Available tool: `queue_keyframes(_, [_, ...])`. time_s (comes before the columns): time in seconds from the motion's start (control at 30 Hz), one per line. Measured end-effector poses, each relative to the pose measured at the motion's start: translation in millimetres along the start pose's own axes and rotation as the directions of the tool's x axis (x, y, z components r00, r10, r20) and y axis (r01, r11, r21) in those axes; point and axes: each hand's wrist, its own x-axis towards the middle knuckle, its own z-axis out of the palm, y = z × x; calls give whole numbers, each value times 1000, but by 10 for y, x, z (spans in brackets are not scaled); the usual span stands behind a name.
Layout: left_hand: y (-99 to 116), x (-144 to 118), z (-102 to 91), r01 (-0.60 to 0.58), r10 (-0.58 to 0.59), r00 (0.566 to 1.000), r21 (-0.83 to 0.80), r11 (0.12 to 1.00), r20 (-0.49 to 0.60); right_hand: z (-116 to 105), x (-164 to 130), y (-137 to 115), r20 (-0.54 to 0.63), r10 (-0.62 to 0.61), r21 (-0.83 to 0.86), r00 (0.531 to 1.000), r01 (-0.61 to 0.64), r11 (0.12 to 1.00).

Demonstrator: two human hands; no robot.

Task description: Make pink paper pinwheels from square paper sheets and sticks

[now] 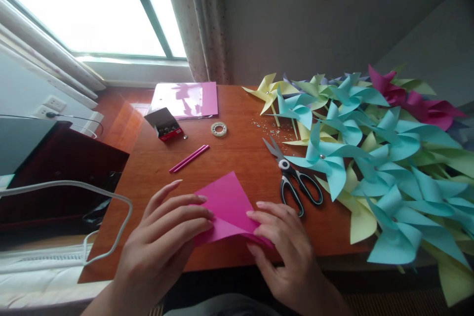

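A magenta paper sheet (229, 202), folded into a triangle, lies near the front edge of the wooden table (240, 158). My left hand (166, 232) presses flat on its left part with fingers stretched out. My right hand (285, 242) rests on its right corner, fingertips on the fold. Neither hand grips anything; both hold the paper down.
Black-handled scissors (292, 177) lie just right of the paper. Two pink sticks (189, 158), a tape roll (218, 129), a small open box (165, 124) and a pink paper stack (185, 99) sit farther back. Several paper pinwheels (370, 148) cover the right side. A white cable (92, 197) loops at the left.
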Motion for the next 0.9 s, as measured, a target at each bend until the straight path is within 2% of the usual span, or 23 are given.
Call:
queue_keyframes(0.07, [-10, -66, -85, -17, 17, 1000, -10, 1000, 5, -95, -23, 67, 141, -103, -38, 985, 109, 993])
queue_keyframes(0.17, [-3, -159, -149, -52, 52, 999, -24, 998, 15, -203, -41, 171, 206, -155, -108, 966, 180, 978])
queue_keyframes(0.37, [32, -234, -184, -32, 33, 999, -132, 991, 5, -234, 29, 171, 195, -232, -177, 953, 267, 947])
queue_keyframes(0.53, [-10, -279, -171, -50, 50, 999, -228, 972, -5, -192, 96, 109, 155, -302, -142, 941, 324, 935])
queue_keyframes(0.67, [-16, -285, -143, -62, 54, 998, -281, 958, -37, -153, 103, 108, 181, -318, -131, 930, 344, 930])
queue_keyframes(0.8, [-35, -276, -173, -63, 66, 998, -267, 962, 4, -160, 110, 141, 154, -338, -138, 929, 359, 923])
queue_keyframes(0.9, [-82, -302, -198, -50, 52, 999, -184, 982, 9, -204, 124, 173, 117, -349, -200, 930, 366, 909])
